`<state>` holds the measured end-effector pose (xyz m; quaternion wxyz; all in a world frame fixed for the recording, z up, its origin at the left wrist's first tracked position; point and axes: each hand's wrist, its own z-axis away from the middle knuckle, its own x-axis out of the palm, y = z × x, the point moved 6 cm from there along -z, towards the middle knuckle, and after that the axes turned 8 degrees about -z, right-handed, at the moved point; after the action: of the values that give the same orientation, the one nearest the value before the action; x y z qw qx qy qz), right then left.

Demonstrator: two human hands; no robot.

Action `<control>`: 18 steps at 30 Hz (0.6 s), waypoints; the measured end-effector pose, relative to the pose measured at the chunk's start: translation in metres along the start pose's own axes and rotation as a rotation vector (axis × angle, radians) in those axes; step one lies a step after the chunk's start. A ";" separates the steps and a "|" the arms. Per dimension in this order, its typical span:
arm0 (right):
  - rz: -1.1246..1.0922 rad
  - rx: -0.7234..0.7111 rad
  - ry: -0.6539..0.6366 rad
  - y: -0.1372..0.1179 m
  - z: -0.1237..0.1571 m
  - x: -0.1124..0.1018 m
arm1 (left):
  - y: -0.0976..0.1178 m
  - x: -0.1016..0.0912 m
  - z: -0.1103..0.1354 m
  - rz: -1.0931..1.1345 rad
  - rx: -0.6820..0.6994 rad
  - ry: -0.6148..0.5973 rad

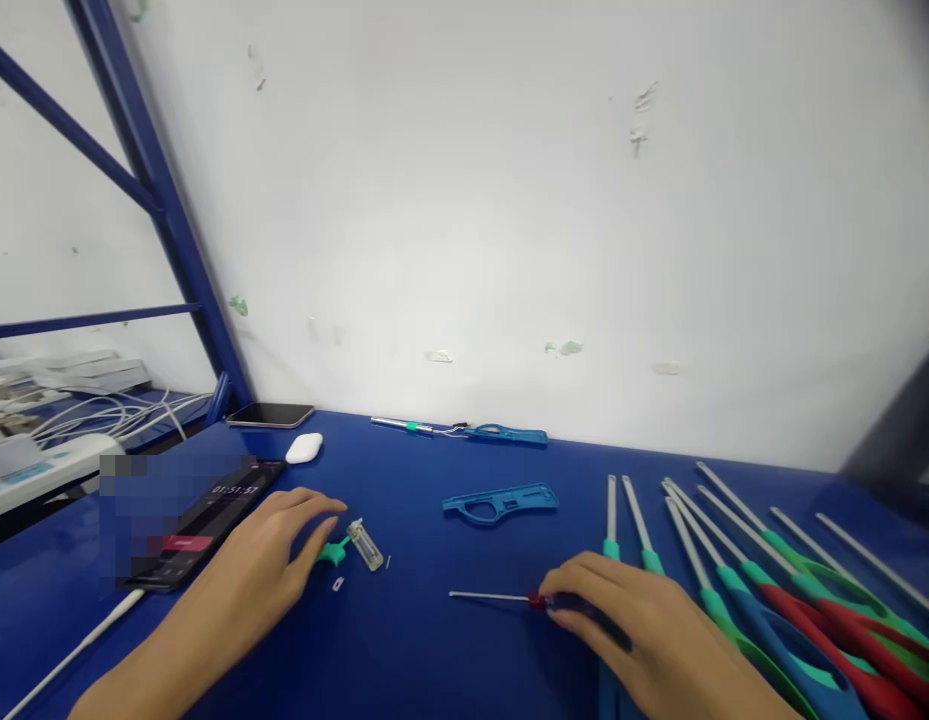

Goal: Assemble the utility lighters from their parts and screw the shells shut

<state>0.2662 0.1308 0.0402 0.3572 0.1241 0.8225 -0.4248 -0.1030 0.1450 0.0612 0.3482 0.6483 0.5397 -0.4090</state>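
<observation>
My right hand point(614, 610) is closed round the dark handle of a screwdriver point(494, 597), whose thin metal shaft lies low over the blue table and points left. My left hand point(299, 535) hovers with thumb and fingers apart, holding nothing. Just by its fingertips lie a small green plastic trigger point(333, 552) and a clear lighter fuel tank point(366, 545). A tiny pale part point(338, 584) and a small thin pin point(388, 562) rest beside them. Farther back is a blue lighter handle shell point(501, 503).
Several long-nosed lighters point(779, 590) with coloured handles fill the right side. Against the wall lie a metal lighter tube point(400, 425) and another blue shell point(507, 434). On the left are phones point(224, 520), point(270, 414), a white earbud case point(304, 448) and a power strip point(59, 470).
</observation>
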 end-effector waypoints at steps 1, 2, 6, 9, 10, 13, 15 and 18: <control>0.028 -0.018 -0.002 0.002 0.003 0.002 | -0.002 0.000 0.006 0.007 -0.018 -0.001; 0.053 -0.039 -0.005 0.004 0.005 0.004 | -0.003 0.000 0.011 0.013 -0.033 -0.003; 0.325 -0.230 -0.037 0.004 0.009 0.003 | -0.003 0.003 0.020 0.033 -0.054 -0.016; 0.549 -0.288 -0.065 0.005 -0.003 -0.006 | 0.000 0.002 0.013 0.027 -0.016 -0.043; 0.582 -0.267 -0.086 0.006 -0.010 -0.009 | 0.001 -0.001 0.007 0.017 0.008 -0.055; 0.612 -0.195 -0.163 0.008 -0.036 -0.015 | 0.010 -0.014 -0.017 -0.037 0.113 -0.104; 0.618 -0.170 -0.213 0.011 -0.054 -0.015 | 0.020 -0.024 -0.038 -0.091 0.211 -0.142; 0.627 -0.127 -0.285 0.021 -0.082 -0.015 | 0.039 -0.028 -0.077 -0.160 0.356 -0.186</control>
<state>0.2476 0.2101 0.0689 0.5886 0.2877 0.7111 -0.2553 -0.0555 0.1952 0.1197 0.2428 0.6142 0.4741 -0.5823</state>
